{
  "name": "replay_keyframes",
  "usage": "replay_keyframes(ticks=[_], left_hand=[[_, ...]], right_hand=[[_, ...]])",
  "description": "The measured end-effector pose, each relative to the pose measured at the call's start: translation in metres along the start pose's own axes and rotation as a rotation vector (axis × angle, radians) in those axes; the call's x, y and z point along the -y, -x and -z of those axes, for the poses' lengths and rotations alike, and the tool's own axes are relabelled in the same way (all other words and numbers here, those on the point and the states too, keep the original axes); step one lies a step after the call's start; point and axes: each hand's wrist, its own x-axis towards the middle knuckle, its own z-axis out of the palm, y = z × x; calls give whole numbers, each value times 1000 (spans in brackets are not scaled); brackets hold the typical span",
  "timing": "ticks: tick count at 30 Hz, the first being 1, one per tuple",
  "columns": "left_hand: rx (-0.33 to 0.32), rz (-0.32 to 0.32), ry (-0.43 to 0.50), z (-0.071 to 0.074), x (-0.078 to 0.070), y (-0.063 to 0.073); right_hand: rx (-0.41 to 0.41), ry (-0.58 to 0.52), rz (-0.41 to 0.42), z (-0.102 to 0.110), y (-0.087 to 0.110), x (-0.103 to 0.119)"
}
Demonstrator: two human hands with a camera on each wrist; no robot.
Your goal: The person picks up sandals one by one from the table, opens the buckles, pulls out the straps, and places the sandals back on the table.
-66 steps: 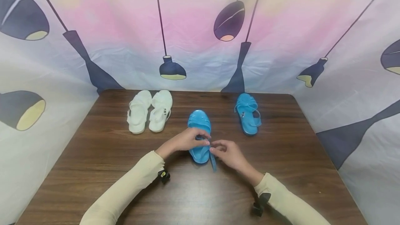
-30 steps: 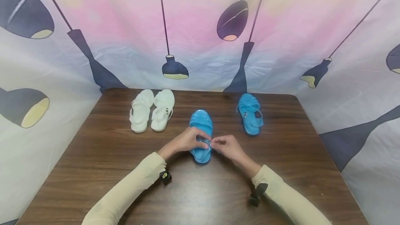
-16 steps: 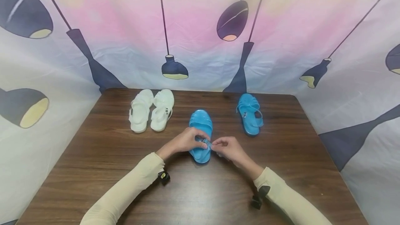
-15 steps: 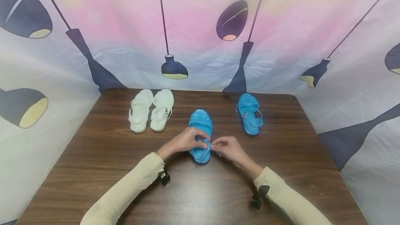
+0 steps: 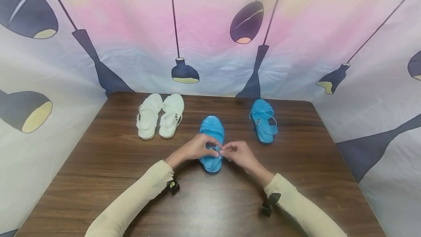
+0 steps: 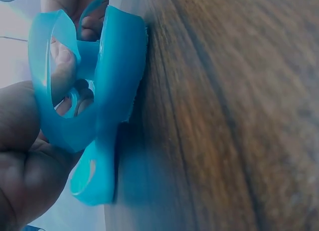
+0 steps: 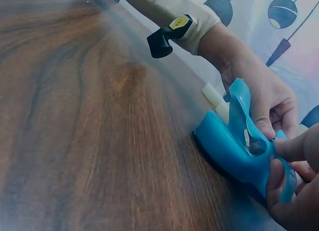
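Observation:
A blue jelly sandal (image 5: 211, 125) lies sole down at the middle of the table, toe pointing away. My left hand (image 5: 198, 147) reaches over it from the left, thumb and fingers pinching the ankle strap at the metal buckle (image 5: 217, 148). From the right, my right hand (image 5: 241, 153) pinches the strap at the buckle, fingertips almost meeting the left thumb. In the right wrist view the strap's free end (image 7: 289, 183) curves past the right fingers. The heel loop (image 6: 44, 76) stands up in the left wrist view. Fingers hide part of the buckle.
The matching blue sandal (image 5: 264, 121) lies at the back right. A pair of white sandals (image 5: 171, 116) sits side by side at the back left. Printed fabric (image 5: 210, 28) hangs behind the brown wooden table (image 5: 210, 207).
The strap end hung down beside the sandal at first; now it is drawn up at the buckle. My right hand has shifted slightly left, closer to my left hand, which stays put.

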Motion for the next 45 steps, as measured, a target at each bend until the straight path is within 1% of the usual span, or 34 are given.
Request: replay_keyframes(ticks=[6, 9, 14, 22, 26, 32, 38, 45], left_hand=[[-7, 23, 13, -1, 1, 4], [-7, 33, 10, 0, 1, 6], [1, 43, 9, 0, 1, 6], [14, 20, 25, 0, 0, 2], [11, 29, 33, -1, 0, 2], [9, 27, 30, -1, 0, 2], [8, 10, 25, 0, 1, 1], [25, -17, 14, -1, 0, -3]], right_hand=[[43, -11, -64, 3, 3, -6], [52, 3, -85, 5, 5, -9], [40, 16, -58, 5, 6, -8], [26, -8, -24, -1, 0, -4], [23, -25, -37, 0, 1, -6], [28, -47, -86, 4, 7, -11], [12, -21, -40, 3, 9, -11], [-17, -17, -5, 0, 2, -6]])
